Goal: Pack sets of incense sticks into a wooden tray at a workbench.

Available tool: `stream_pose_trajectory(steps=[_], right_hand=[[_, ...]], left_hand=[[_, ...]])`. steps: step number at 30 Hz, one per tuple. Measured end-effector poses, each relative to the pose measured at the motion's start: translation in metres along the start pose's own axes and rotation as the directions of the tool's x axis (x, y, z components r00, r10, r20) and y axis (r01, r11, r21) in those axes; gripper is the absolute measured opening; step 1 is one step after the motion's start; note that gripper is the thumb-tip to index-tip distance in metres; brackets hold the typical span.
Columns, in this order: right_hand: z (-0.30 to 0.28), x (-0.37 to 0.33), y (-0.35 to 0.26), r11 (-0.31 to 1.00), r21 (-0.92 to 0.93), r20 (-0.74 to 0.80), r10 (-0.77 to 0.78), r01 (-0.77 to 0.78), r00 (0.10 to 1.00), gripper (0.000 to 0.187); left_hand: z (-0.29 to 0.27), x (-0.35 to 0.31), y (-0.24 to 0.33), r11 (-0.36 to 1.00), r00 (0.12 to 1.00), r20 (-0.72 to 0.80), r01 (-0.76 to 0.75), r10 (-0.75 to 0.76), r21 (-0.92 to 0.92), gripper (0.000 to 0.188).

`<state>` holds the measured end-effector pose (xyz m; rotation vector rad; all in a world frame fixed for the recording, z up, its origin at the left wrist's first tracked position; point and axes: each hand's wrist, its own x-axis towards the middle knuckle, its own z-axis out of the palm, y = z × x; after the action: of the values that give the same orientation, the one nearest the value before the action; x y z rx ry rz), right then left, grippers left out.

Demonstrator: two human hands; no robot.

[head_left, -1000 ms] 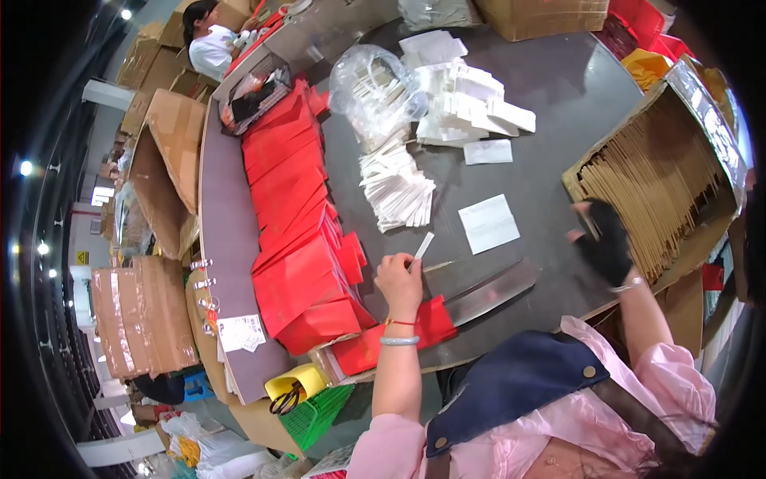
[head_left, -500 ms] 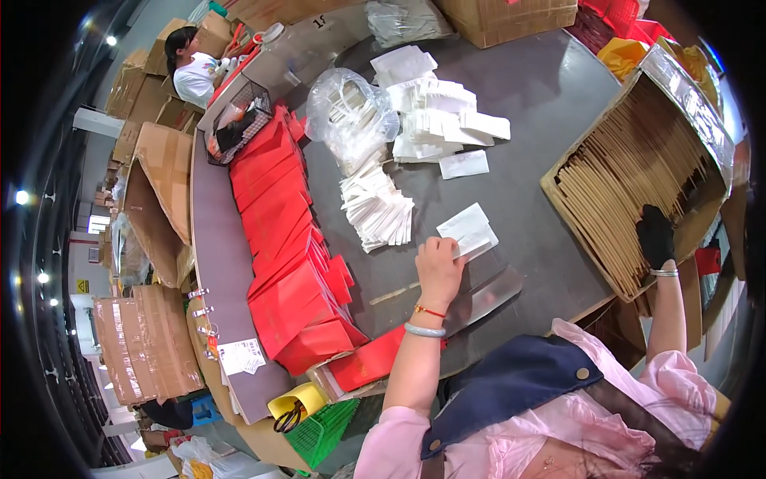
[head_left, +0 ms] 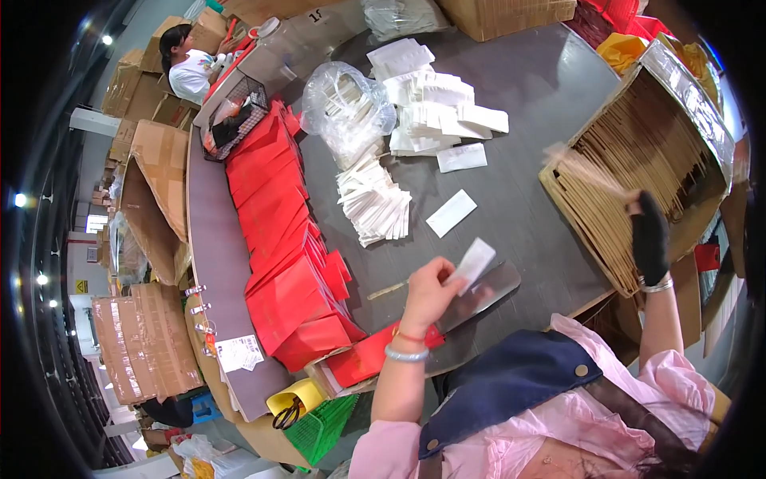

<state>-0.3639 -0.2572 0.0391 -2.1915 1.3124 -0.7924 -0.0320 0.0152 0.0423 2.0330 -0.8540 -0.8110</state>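
My left hand [head_left: 431, 294] is closed on a small white packet [head_left: 477, 262], lifted over the near part of the table. Another white packet [head_left: 452, 213] lies flat just beyond it. My right hand [head_left: 650, 235], in a black glove with bare fingertips, pinches a flat brown cardboard piece [head_left: 592, 172] that is smeared by motion. It is above a carton [head_left: 578, 243] tightly filled with upright brown pieces [head_left: 638, 152]. Under my left hand, a clear plastic sheet or tray [head_left: 499, 289] lies near the table's front edge, beside a red packet [head_left: 371, 355].
Red packets [head_left: 279, 239] overlap in a long row at left. White packets [head_left: 435, 104] and thin white strips [head_left: 375, 199] are heaped mid-table near a clear plastic bag [head_left: 347, 100]. A wire basket [head_left: 235, 120] and yellow holder with scissors [head_left: 297, 399] edge the table. Another person [head_left: 187, 68] is far left.
My left hand has picked up a white packet and drawn it nearer, leaving another on the table. My right hand has pulled a brown cardboard piece up out of the carton.
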Motion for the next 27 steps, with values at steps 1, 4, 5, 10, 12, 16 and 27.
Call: stream_pose_trajectory(steps=[1,4,5,10,12,16,27], right_hand=[[0.013,-0.006,-0.031,0.984,0.079,0.038,-0.166,0.162,0.985,0.017],[0.055,-0.021,-0.096,0.913,0.253,0.382,-0.397,0.319,0.834,0.016],[0.066,-0.024,-0.112,0.899,0.235,0.477,-0.437,0.369,0.763,0.019],[0.097,-0.039,-0.111,0.844,0.139,0.69,-0.458,0.519,0.56,0.023],[0.115,-0.048,-0.1,0.789,0.088,0.67,-0.499,0.608,0.55,0.019],[0.151,-0.062,-0.115,0.7,0.319,0.449,-0.705,0.639,0.549,0.019],[0.167,-0.091,-0.167,0.831,0.556,0.703,-0.49,0.032,0.515,0.04]], left_hand=[[-0.002,-0.014,-0.003,0.997,0.997,0.069,0.01,-0.016,0.081,0.023],[0.009,-0.042,-0.019,0.95,0.997,0.044,-0.074,0.064,0.303,0.03],[0.01,-0.05,-0.023,0.88,0.983,-0.032,-0.148,0.182,0.452,0.036],[-0.006,-0.094,-0.04,0.884,0.934,-0.27,-0.086,0.232,0.46,0.064],[-0.005,-0.099,-0.054,0.853,0.955,-0.159,-0.14,0.251,0.502,0.07],[0.013,-0.083,-0.033,0.848,0.959,-0.139,-0.144,0.247,0.51,0.073],[0.013,-0.06,-0.023,0.842,0.932,-0.02,-0.319,0.363,0.435,0.055]])
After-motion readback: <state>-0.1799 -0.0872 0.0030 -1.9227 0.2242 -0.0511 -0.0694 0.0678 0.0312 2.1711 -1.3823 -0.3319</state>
